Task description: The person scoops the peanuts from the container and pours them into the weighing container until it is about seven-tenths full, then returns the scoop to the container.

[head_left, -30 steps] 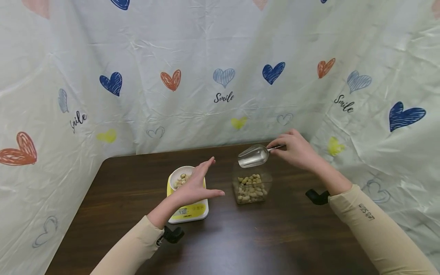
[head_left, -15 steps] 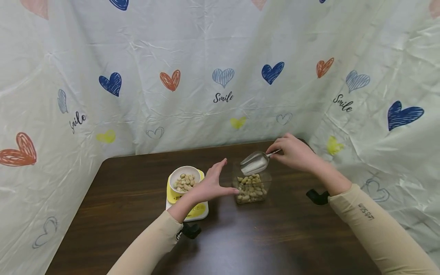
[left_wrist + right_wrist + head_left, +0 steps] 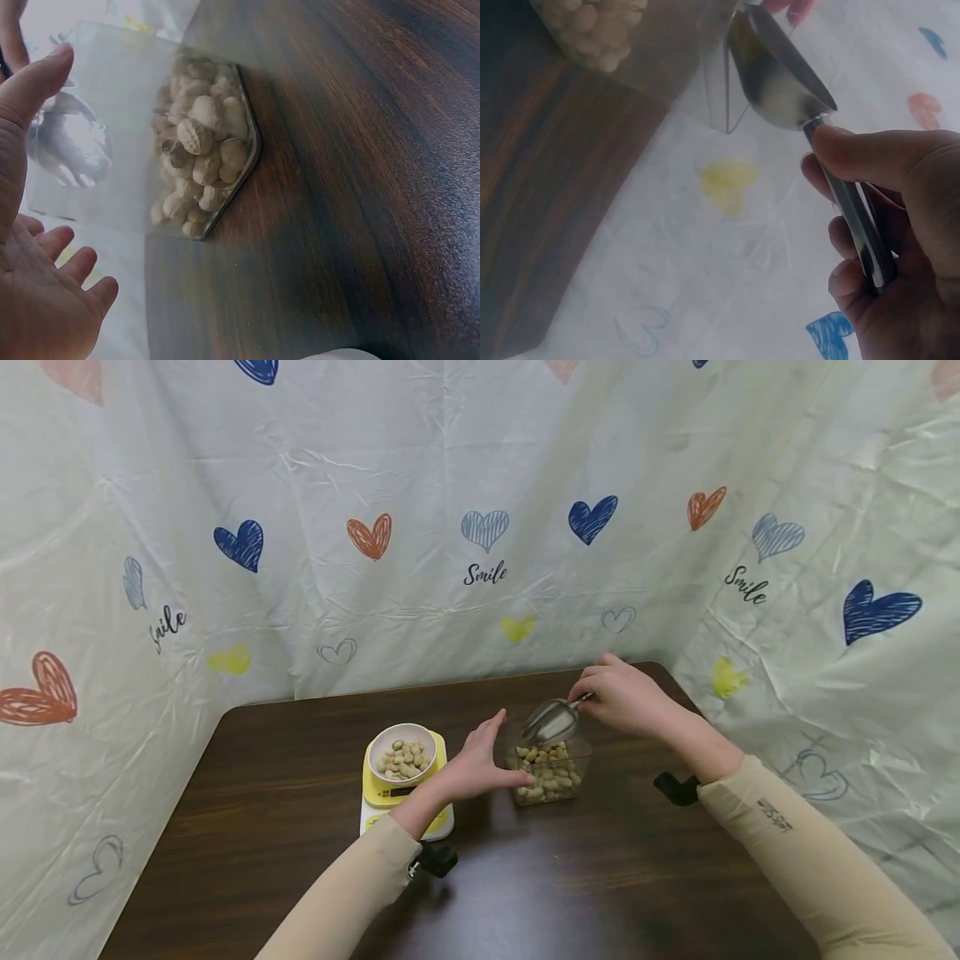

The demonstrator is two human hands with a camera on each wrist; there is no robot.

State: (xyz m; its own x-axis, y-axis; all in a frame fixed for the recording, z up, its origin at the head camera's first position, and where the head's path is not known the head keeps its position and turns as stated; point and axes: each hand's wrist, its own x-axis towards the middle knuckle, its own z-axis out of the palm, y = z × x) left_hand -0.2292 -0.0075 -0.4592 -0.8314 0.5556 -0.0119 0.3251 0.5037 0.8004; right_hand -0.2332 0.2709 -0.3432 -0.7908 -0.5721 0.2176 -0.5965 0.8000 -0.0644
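Head view: clear container (image 3: 584, 767), part-filled with peanuts (image 3: 551, 783), on the table (image 3: 540, 885). Left hand (image 3: 474, 767): thumb and fingers spread beside it, a shape suited to steadying a wall; contact cannot be told. Right hand (image 3: 624, 697): pinching a metal scoop (image 3: 551, 724), lip angled down toward the nuts, presumably for digging. White bowl (image 3: 374, 753) of further peanuts (image 3: 405, 762), centred on a yellow-and-white scale (image 3: 372, 789), likely for weighing.

Left wrist view: nuts low in the container, high walls probably checking spillage; scoop visible through them.

Right wrist view: fingers curled round the handle (image 3: 851, 214), thumb near its neck, apparently for tilt control.
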